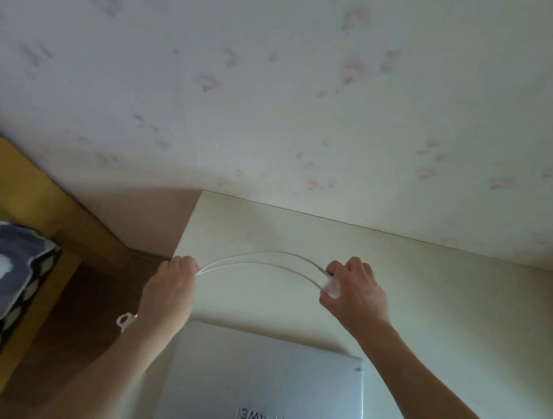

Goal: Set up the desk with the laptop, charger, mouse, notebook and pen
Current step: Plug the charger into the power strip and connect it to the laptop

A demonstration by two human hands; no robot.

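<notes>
Above the closed laptop [261, 393], cable [262, 259] is stretched between both hands: left fingers [189, 263] pinch it at nine o'clock, right fingers [334, 267] clamp the charger [330, 286] at three. Hard pulling could strain the plug, and slack could snag off the bench [462, 316] edge.

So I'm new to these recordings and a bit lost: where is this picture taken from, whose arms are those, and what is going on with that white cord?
There is no machine here. The camera sits on a person's head and looks down at their own bare arms. The left hand and right hand stretch a doubled white cable between them; the right hand also grips a small white block, probably the charger plug. Below, a closed silver laptop lies on a pale desk against the wall. A bed stands left.
</notes>
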